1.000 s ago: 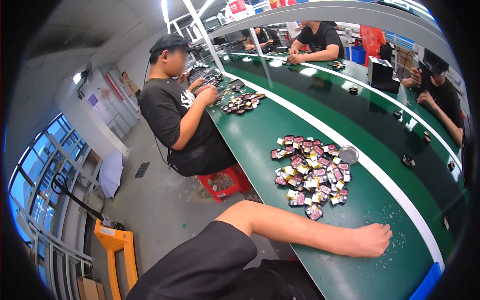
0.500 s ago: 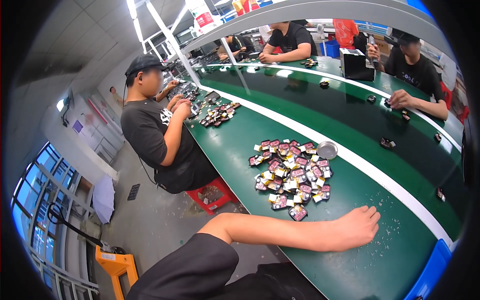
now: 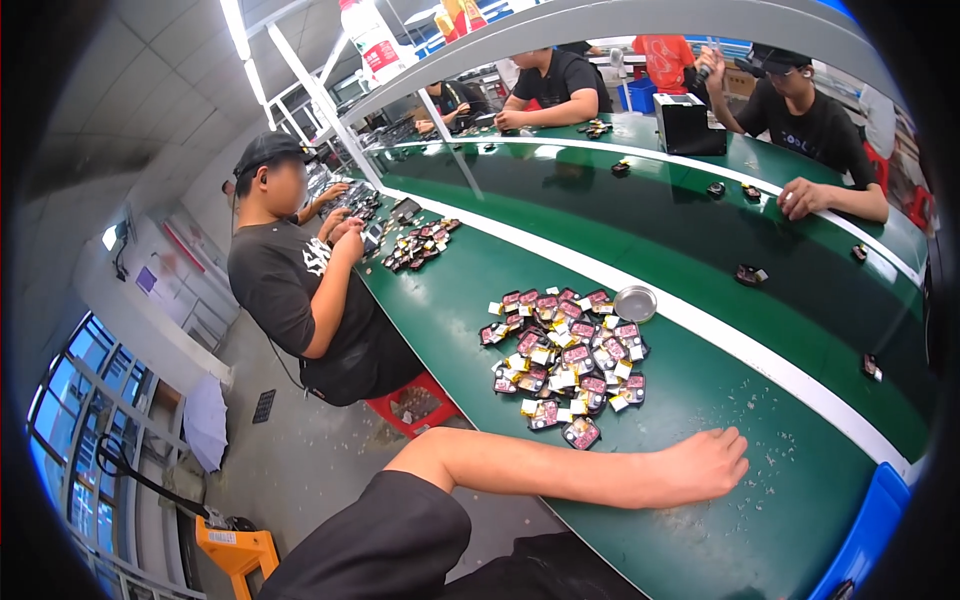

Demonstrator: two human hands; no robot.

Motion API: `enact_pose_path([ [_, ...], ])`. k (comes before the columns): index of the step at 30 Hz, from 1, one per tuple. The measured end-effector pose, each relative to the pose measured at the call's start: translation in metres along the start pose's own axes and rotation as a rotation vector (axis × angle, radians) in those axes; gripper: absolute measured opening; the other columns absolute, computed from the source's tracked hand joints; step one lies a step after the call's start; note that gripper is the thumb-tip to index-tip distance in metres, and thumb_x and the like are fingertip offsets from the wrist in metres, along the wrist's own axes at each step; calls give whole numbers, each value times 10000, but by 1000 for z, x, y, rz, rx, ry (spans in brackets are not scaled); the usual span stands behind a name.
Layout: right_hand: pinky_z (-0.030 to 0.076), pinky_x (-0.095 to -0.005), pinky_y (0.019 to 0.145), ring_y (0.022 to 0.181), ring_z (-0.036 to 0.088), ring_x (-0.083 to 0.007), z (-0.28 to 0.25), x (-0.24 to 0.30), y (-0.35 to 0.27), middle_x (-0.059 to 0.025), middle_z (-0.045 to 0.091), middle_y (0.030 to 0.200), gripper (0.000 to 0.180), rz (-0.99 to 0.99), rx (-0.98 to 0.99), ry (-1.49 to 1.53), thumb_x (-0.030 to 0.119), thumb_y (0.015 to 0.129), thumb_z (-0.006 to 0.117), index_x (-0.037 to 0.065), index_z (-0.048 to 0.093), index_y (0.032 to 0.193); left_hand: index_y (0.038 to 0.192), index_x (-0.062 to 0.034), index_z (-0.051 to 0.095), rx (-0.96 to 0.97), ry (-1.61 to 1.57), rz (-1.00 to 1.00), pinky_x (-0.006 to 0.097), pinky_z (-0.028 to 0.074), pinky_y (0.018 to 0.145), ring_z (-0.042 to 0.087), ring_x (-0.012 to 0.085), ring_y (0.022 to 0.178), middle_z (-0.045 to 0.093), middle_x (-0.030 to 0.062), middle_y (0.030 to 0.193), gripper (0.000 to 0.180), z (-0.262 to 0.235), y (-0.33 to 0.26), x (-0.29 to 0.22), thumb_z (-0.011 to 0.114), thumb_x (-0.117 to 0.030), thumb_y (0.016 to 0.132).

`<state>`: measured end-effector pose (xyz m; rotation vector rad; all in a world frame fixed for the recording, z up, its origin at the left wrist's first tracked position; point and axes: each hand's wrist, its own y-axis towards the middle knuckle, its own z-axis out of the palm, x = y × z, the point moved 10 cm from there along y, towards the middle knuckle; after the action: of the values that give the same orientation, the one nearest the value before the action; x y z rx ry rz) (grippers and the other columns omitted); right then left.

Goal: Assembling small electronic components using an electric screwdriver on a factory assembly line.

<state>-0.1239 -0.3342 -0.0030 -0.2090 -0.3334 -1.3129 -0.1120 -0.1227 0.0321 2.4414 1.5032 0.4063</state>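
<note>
My left hand [image 3: 704, 466] rests on the green work surface [image 3: 480, 384], its fingers curled in. The palm side faces down, so anything inside the fingers is hidden. My bare left forearm lies across the surface in front of a heap of small black electronic modules [image 3: 577, 354], which show pinkish-red circuit boards and white and yellow tabs. The hand is apart from the heap, to its right. Tiny pale scraps [image 3: 765, 455] lie scattered beside the fingers. My right hand does not show.
A round metal dish [image 3: 635, 303] stands behind the heap. A blue bin [image 3: 865, 545] is at the right edge. Beyond a white rail, single modules [image 3: 751, 274] lie on a dark green belt. A co-worker in black [image 3: 310, 265] handles parts at the left; another [image 3: 810, 130] sits across.
The whole view has shifted slightly, moving the scene left. My left hand keeps its curled pose on the surface. The co-worker across has raised a hand-held tool higher beside the black box.
</note>
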Motion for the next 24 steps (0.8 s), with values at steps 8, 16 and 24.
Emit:
enact_pose_path([
  [8, 336, -262, 533, 500, 375, -118, 2, -1, 1, -22, 412, 588, 38, -2, -17, 5, 43, 875, 530, 17, 536, 901, 839, 23, 500, 12, -54, -13, 323, 478, 661, 527, 254, 807, 492, 135, 829, 244, 3, 1, 4, 599, -99, 652],
  [16, 335, -260, 524, 493, 366, -118, 3, -2, 2, -23, 403, 589, 37, 8, -17, 20, 37, 869, 532, 16, 533, 900, 943, 59, 472, -44, -131, -73, 363, 482, 681, 528, 286, 825, 465, 176, 889, 261, -1, 5, 16, 542, -55, 719],
  [24, 323, -262, 521, 488, 364, -122, -2, -1, 2, -27, 395, 587, 41, 0, -44, 1, 35, 861, 542, 15, 535, 897, 1026, 80, 437, 36, -270, -146, 383, 516, 672, 542, 309, 839, 439, 199, 947, 310, 2, 12, 24, 530, 13, 738],
])
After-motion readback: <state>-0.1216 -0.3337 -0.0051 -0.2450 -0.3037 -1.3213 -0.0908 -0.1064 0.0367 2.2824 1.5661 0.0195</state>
